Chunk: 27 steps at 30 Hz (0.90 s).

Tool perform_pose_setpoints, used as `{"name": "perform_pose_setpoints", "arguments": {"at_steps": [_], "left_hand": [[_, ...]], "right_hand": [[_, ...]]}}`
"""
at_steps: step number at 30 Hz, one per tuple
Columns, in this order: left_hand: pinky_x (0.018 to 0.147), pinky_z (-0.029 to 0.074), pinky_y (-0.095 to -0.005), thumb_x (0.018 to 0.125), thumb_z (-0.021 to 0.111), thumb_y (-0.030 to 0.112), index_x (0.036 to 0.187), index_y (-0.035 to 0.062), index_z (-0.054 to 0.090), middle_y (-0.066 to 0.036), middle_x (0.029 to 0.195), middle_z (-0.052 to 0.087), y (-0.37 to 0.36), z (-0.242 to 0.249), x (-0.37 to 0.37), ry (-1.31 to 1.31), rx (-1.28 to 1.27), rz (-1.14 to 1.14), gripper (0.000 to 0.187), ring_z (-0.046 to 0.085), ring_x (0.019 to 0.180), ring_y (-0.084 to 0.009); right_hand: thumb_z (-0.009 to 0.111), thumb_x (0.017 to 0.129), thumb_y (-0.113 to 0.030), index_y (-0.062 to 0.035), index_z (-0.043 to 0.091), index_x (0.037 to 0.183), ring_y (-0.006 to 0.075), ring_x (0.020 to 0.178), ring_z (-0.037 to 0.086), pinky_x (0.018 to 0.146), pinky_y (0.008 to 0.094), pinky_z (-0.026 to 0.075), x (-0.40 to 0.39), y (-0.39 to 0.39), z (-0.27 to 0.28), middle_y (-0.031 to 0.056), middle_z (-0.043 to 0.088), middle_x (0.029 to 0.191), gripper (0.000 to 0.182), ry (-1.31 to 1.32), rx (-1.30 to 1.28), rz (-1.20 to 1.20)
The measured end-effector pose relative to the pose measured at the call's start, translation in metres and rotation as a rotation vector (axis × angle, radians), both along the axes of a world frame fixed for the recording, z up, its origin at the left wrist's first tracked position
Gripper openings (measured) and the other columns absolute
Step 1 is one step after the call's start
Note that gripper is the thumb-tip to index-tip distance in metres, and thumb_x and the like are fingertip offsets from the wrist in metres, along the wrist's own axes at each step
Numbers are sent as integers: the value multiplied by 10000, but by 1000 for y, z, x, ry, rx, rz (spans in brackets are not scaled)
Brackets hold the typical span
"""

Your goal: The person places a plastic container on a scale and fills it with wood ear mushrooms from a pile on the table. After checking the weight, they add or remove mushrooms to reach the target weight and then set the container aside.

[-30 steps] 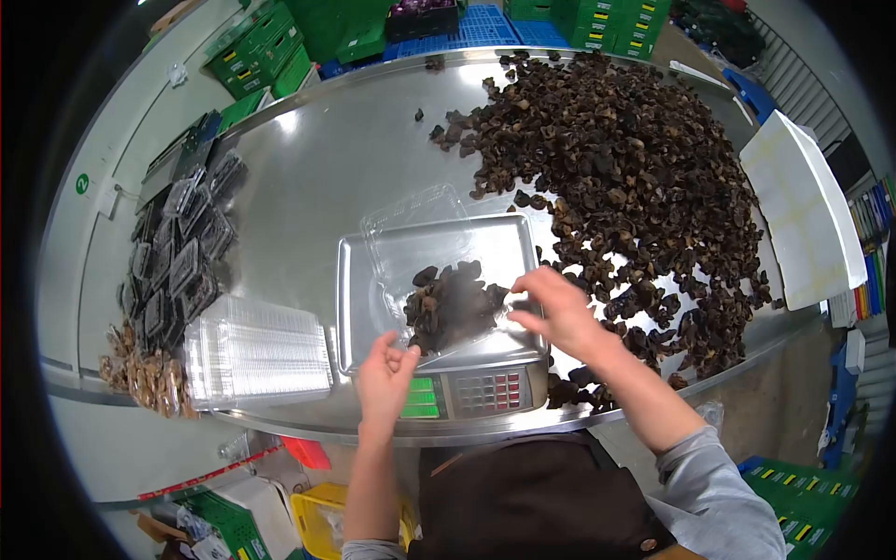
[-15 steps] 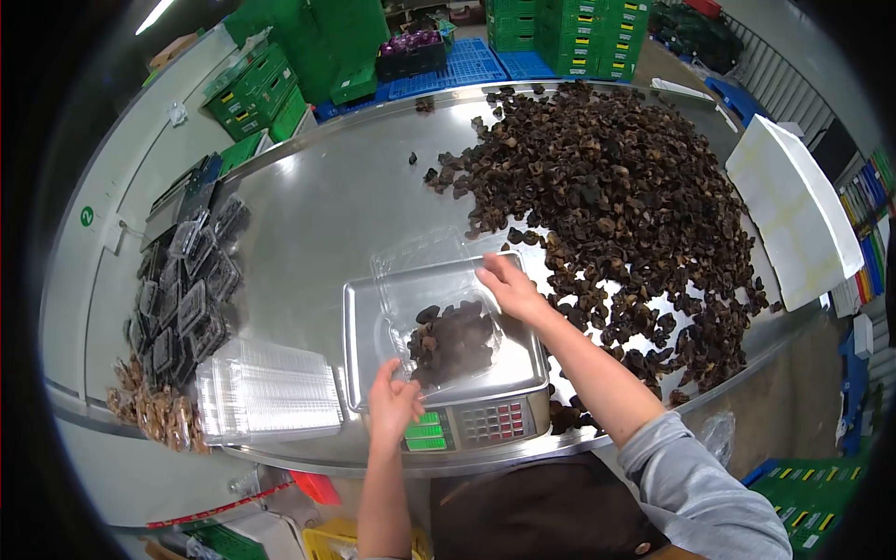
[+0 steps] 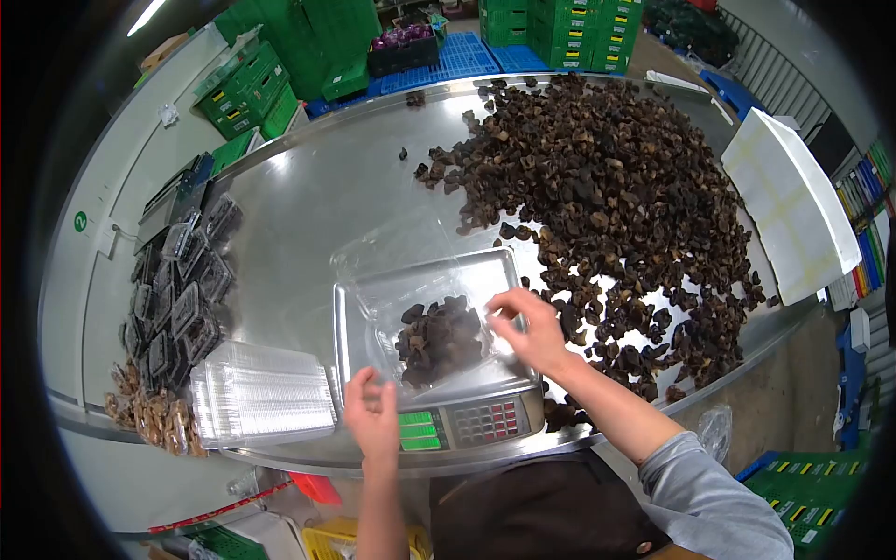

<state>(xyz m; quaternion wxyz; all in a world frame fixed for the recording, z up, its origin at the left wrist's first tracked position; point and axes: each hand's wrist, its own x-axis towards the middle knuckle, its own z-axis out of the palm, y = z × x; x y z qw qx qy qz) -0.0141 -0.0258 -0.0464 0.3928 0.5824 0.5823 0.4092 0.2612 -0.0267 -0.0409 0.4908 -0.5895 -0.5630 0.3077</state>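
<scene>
A clear plastic clamshell box (image 3: 378, 347) rests on the metal pan of a weighing scale (image 3: 347, 317), its lid (image 3: 392, 250) folded back away from me. Inside lies a heap of dark brown wood ear mushrooms (image 3: 439, 341). At the box's right side is my right hand (image 3: 534, 334), fingers bent and thumb apart, with nothing seen between them. My left hand (image 3: 371, 415) hovers by the scale's front left corner, fingers loosely curled and parted, left of the green display (image 3: 419, 430). Both hands hold nothing visible.
A big pile of loose wood ears (image 3: 607, 177) covers the table's right half. Nested clear boxes (image 3: 266, 392) stand left of the scale, with filled boxes (image 3: 177, 308) behind them. A white foam panel (image 3: 789, 210) leans at right. Green crates (image 3: 574, 37) stack beyond the table.
My right hand has come down from the box's far right corner to its right side. My left hand has shifted slightly left, away from the box. The lid has dropped further back.
</scene>
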Motion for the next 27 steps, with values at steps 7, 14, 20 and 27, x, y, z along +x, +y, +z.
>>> {"name": "perform_pose_setpoints", "arguments": {"at_steps": [7, 14, 20, 27], "left_hand": [[661, 497, -291, 781, 723, 32, 1125, 48, 648, -116, 1037, 619, 24, 4, 38, 406, 411, -152, 352, 614, 832, -184], [629, 458, -241, 821, 673, -20, 1048, 0, 678, -48, 847, 604, 30, 0, 32, 145, 151, -52, 227, 542, 701, -100], [761, 505, -375, 820, 679, 86, 1132, -4, 634, -136, 949, 632, 22, 15, 34, 499, 494, -258, 328, 615, 804, -286], [713, 511, -409, 953, 565, 260, 1277, -54, 499, -195, 1030, 609, 4, -13, 1, 329, 36, 59, 456, 637, 856, -296]], "right_hand": [[746, 722, -102, -95, 630, 1057, 312, 1065, 561, 902, 403, 497, -44, 22, -7, 87, 585, 1142, 354, -494, 342, 277], [706, 770, -67, -88, 654, 1036, 281, 1050, 566, 904, 378, 496, -40, 19, -7, 60, 615, 1098, 272, -375, 133, 244], [687, 869, -269, -75, 663, 1122, 319, 1166, 558, 1004, 381, 455, -33, 21, 15, 133, 602, 1229, 320, -235, 122, 222], [415, 1023, -381, -13, 489, 1331, 272, 1269, 484, 1068, 380, 371, -15, 94, -35, 162, 541, 1334, 486, 777, -183, -20]]}}
